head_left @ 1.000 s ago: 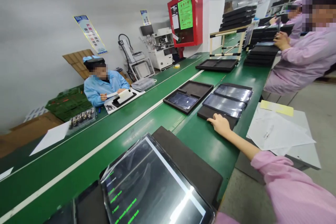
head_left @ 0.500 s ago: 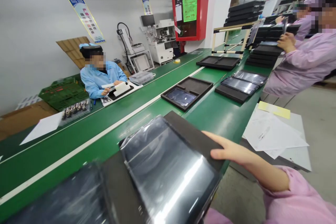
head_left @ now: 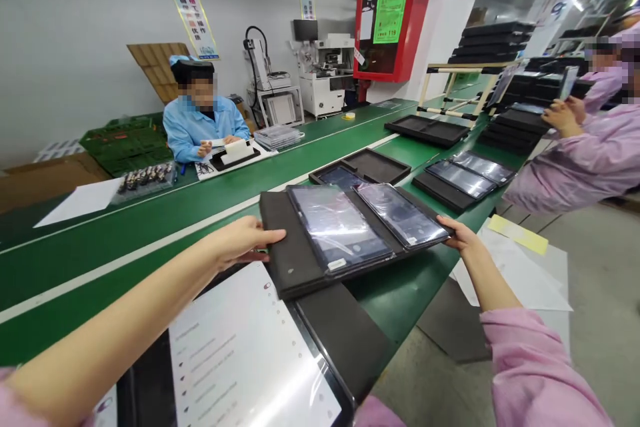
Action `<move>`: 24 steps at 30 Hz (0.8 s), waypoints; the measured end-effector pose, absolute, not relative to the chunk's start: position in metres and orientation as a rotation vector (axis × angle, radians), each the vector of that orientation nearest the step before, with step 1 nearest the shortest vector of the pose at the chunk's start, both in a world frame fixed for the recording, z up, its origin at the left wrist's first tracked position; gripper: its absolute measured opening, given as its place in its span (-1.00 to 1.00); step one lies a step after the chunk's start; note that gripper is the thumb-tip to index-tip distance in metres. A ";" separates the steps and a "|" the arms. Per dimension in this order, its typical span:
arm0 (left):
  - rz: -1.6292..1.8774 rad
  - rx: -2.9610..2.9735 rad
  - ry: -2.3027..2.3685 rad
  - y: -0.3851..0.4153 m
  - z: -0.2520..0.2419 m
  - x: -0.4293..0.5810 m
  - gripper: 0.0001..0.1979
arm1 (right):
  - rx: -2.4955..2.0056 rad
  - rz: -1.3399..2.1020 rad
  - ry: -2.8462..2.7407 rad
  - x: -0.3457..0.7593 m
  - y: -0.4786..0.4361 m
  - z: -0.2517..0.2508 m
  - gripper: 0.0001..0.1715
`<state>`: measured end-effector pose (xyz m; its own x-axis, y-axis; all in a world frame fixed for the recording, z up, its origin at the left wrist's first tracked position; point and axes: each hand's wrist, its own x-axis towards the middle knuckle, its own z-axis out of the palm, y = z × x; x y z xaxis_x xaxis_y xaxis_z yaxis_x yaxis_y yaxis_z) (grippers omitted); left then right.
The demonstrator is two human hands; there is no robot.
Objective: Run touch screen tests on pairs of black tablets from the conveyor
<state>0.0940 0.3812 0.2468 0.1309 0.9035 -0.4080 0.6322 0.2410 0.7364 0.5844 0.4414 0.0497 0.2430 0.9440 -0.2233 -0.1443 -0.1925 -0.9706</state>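
Note:
Both my hands hold a black foam tray by its opposite ends, tilted above the green bench. My left hand grips its left end, thumb on top and fingers beneath. At the right end, the fingers of my right hand are closed on the edge. On this tray lie two film-wrapped tablets, a left one and a right one, both with dark glossy screens. Nearer to me, a tablet with a lit white screen rests on another black foam base, partly covered by the held tray.
Beyond the held tray, a foam tray with one dark tablet lies on the green bench. Further right is another tray with two tablets. Papers lie at the right. A person in blue sits opposite; pink-sleeved co-workers work at right.
The tray with wrapped tablets has moved forward, away from me, uncovering the lit tablet below. My left hand has come into view, gripping its left end. My right hand stays at the right end.

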 end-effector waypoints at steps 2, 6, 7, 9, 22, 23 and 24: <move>0.307 1.446 1.553 0.408 0.239 0.122 -0.42 | -1.440 1.155 -0.825 0.592 0.452 0.043 -0.76; 0.210 1.492 1.622 0.439 0.214 0.164 -0.59 | -1.560 0.960 -0.861 0.602 0.469 0.034 -0.73; 0.181 1.491 1.631 0.444 0.207 0.172 -0.64 | -1.585 0.892 -0.875 0.605 0.471 0.035 -0.72; 0.097 1.488 1.648 0.451 0.195 0.187 -0.70 | -1.624 0.737 -0.901 0.613 0.473 0.042 -0.72; 0.020 1.719 1.475 0.466 0.233 0.216 -0.67 | -1.412 0.268 -2.200 0.386 0.397 0.055 -0.62; 0.047 1.742 1.477 0.457 0.239 0.207 -0.60 | -1.375 0.293 -2.317 0.358 0.393 0.047 -0.63; 0.072 1.762 1.485 0.445 0.244 0.195 -0.51 | -1.353 0.318 -2.396 0.335 0.392 0.042 -0.65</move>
